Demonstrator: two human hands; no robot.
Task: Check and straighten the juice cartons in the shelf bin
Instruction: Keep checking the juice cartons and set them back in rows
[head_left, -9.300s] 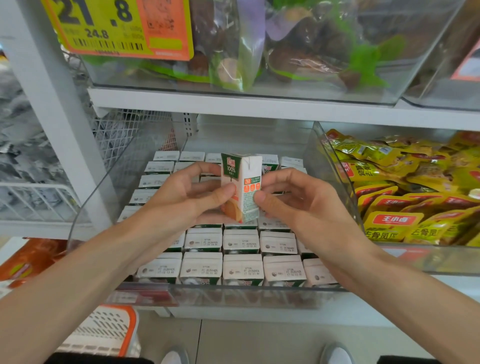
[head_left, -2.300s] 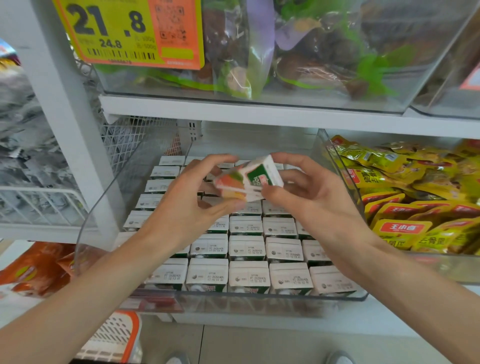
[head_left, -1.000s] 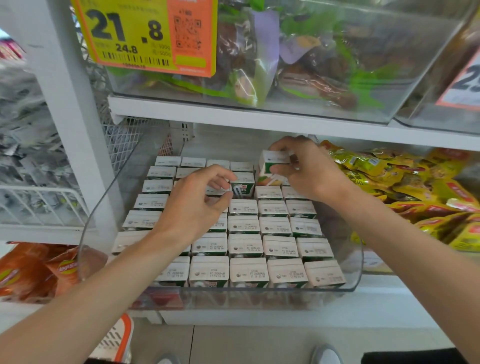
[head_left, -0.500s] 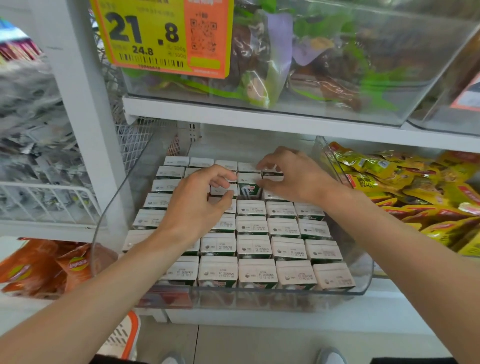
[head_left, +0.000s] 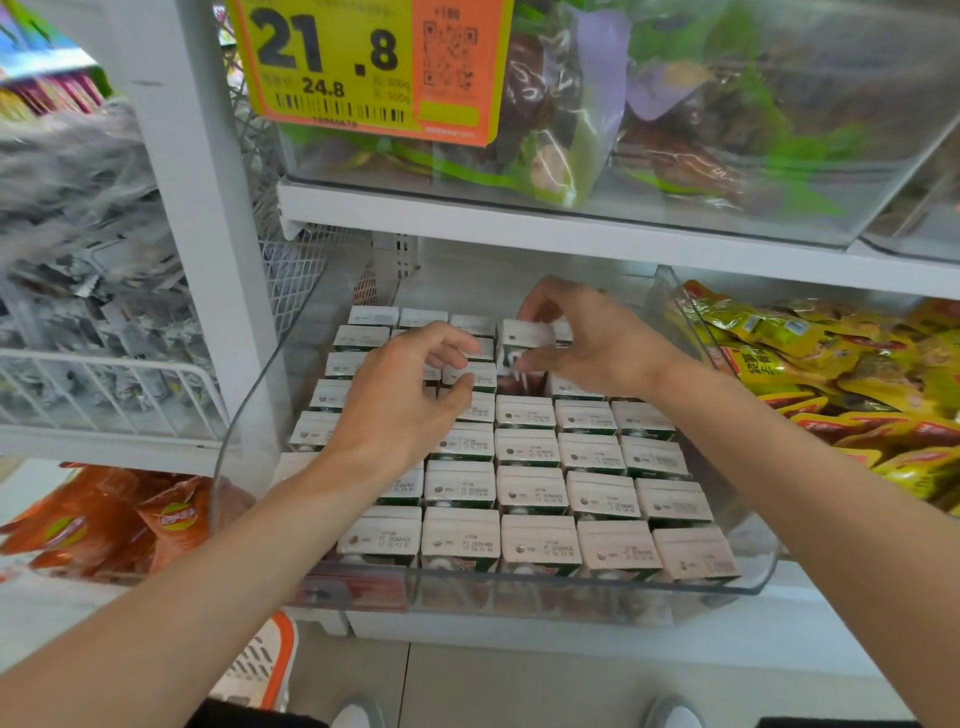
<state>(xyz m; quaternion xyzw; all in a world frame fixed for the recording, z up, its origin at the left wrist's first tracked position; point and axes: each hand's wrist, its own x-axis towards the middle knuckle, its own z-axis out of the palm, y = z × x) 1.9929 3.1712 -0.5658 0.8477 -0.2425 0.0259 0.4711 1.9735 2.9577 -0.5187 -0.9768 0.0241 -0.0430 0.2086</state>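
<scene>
Standing in rows, the juice cartons (head_left: 530, 488) fill a clear shelf bin (head_left: 748, 582) on a white shelf (head_left: 571, 629) in a shop aisle, tiled floor below. Toward the bin's back edge, the right hand (head_left: 587, 340) grips one raised carton (head_left: 524, 338) between thumb and fingers, its top above its neighbours. The left hand (head_left: 405, 400) hovers beside it over the middle rows, fingers loosely curled, thumb and forefinger touching a carton top; whether it pinches I cannot tell. A yellow and orange price tag (head_left: 363, 67) hangs on the bin above, which holds bagged goods. Yellow snack packets (head_left: 841, 374) crowd the neighbouring bin at right; orange bags (head_left: 114, 519) lie lower left.
</scene>
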